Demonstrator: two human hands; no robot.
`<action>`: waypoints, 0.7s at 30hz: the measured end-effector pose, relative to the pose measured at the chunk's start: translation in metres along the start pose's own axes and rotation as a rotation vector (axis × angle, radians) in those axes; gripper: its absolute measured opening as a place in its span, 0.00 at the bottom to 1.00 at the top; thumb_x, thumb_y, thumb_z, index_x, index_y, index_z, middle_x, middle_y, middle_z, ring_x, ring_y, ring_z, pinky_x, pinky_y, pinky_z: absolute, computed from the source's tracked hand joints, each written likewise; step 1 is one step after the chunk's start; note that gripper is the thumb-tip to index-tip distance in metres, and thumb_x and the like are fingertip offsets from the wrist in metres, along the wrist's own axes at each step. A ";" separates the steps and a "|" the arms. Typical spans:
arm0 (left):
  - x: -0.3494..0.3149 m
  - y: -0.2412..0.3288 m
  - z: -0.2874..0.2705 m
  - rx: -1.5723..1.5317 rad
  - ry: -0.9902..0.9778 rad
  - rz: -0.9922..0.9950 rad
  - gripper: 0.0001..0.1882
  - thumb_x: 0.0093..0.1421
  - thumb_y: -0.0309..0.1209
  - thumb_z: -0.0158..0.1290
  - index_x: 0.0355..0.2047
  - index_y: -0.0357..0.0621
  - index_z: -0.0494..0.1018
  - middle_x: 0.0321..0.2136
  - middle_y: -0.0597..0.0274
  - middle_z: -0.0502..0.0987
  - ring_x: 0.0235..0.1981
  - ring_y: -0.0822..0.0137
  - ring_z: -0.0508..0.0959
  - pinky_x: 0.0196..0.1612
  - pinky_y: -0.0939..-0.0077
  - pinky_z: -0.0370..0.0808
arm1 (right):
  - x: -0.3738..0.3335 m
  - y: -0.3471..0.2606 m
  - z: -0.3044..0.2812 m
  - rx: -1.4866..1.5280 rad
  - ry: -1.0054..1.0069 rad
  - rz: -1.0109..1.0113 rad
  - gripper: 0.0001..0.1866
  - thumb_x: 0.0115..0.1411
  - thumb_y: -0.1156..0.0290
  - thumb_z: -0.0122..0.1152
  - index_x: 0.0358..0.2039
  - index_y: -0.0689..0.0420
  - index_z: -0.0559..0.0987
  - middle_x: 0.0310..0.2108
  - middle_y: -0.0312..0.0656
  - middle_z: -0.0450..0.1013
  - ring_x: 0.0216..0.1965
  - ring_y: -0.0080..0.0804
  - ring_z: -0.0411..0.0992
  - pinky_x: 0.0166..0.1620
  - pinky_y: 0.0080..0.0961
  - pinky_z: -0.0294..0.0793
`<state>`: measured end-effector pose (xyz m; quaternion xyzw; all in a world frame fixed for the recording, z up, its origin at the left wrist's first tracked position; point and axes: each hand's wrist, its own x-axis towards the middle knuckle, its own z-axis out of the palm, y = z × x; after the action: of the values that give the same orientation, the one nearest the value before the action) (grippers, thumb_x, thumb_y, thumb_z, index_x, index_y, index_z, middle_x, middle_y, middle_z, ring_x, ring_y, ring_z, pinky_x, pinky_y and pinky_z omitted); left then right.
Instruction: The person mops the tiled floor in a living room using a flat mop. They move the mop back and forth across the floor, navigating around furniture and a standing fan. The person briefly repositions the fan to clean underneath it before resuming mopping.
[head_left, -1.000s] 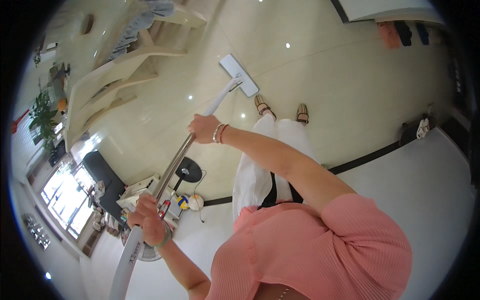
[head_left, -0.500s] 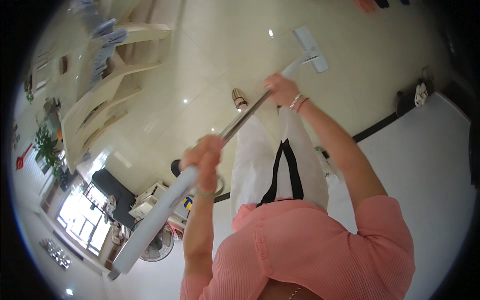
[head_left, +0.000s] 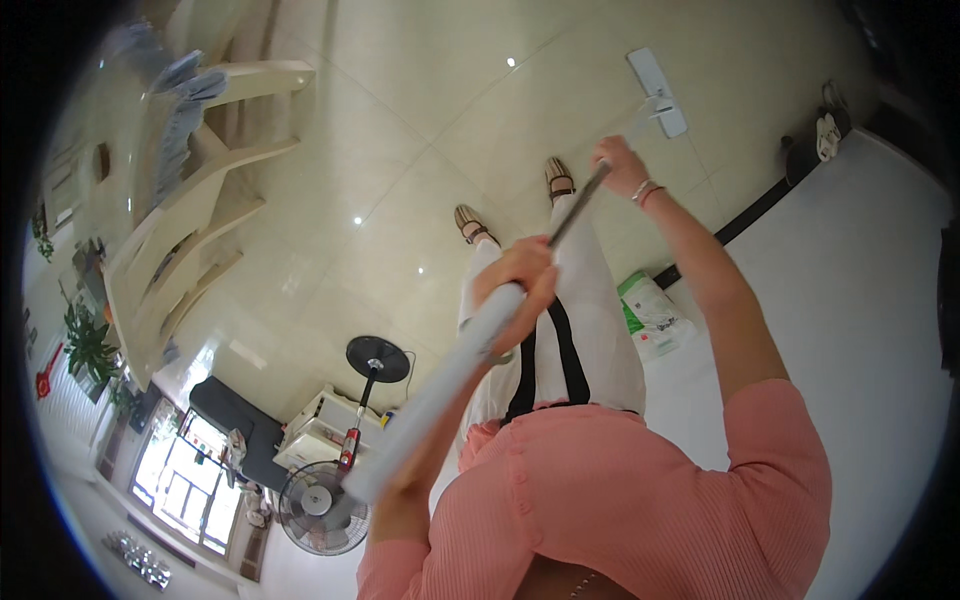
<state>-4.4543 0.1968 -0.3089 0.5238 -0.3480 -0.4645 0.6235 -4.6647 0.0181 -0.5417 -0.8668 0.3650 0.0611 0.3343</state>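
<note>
Head view: my right hand, between one and two o'clock, is closed round the lower pole of a flat mop, and my left hand, near the centre, is wrapped round it where the bright metal tube meets the thick pale sleeve. The sleeve reaches out toward seven o'clock; at the other end, the flat head lies on the tiled floor between one and two o'clock. I'd expect the mop to be light and stiff along its length, with a head that swivels. The tube looks smooth and might slide in my palm, so the sleeve seems the surer hold up top, with the other hand low for steering. Nothing on it strikes me as fragile.

At three o'clock, beside my white-trousered leg, is a green and white bag; its contents don't show. Toward eight o'clock stands a white cabinet, and what it holds I cannot tell.
</note>
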 end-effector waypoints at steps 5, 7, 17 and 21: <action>-0.076 0.077 -0.115 0.124 0.106 -0.071 0.10 0.55 0.12 0.49 0.25 0.40 0.64 0.25 0.59 0.72 0.33 0.63 0.74 0.52 0.54 0.70 | 0.000 -0.158 0.079 0.231 0.087 -0.106 0.05 0.44 0.65 0.63 0.23 0.48 0.76 0.30 0.35 0.72 0.42 0.39 0.68 0.39 0.38 0.73; -0.114 0.113 -0.159 0.324 0.189 -0.171 0.09 0.56 0.15 0.49 0.24 0.42 0.63 0.23 0.59 0.71 0.29 0.64 0.73 0.51 0.52 0.71 | 0.004 -0.230 0.105 0.261 0.049 -0.147 0.05 0.45 0.65 0.61 0.23 0.49 0.76 0.29 0.35 0.72 0.41 0.39 0.68 0.38 0.38 0.73; -0.202 0.235 -0.247 0.682 0.468 -0.191 0.13 0.60 0.26 0.50 0.21 0.48 0.59 0.15 0.68 0.59 0.21 0.72 0.63 0.43 0.62 0.69 | 0.013 -0.446 0.132 0.502 -0.219 -0.233 0.07 0.52 0.65 0.59 0.31 0.49 0.80 0.34 0.36 0.74 0.47 0.37 0.68 0.40 0.40 0.74; -0.181 0.220 -0.208 0.393 0.375 0.024 0.16 0.59 0.32 0.52 0.20 0.51 0.57 0.13 0.70 0.52 0.20 0.73 0.58 0.41 0.63 0.65 | 0.011 -0.428 0.111 0.320 -0.370 -0.356 0.09 0.53 0.62 0.57 0.32 0.50 0.80 0.35 0.38 0.75 0.47 0.38 0.69 0.40 0.39 0.74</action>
<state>-4.2750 0.4403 -0.1281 0.7076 -0.3161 -0.2753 0.5688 -4.3528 0.2987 -0.4017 -0.8276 0.1451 0.1003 0.5328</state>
